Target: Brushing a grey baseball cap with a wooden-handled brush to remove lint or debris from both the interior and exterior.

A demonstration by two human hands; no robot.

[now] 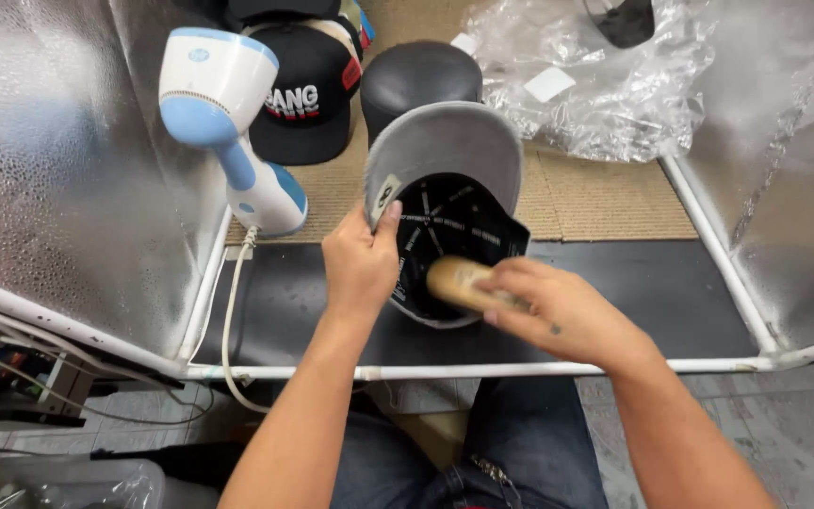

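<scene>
My left hand [360, 264] grips a black cap [449, 221] at the edge of its grey flat brim [445, 146], holding it upside down so the inside faces me. My right hand [553, 306] holds a wooden-handled brush [459, 281] pressed into the cap's inner lining near the front edge. The brush bristles are hidden inside the cap. Both hands work just above a black mat [633, 292].
A white and blue handheld steamer [223, 113] stands at the left with its cord [230, 320] trailing down. Behind are a black cap with lettering [303, 94], a dark rounded head form [416, 80] and crumpled clear plastic bags [605, 85]. Silver reflective panels [58, 170] and white frame tubes [708, 245] enclose the area.
</scene>
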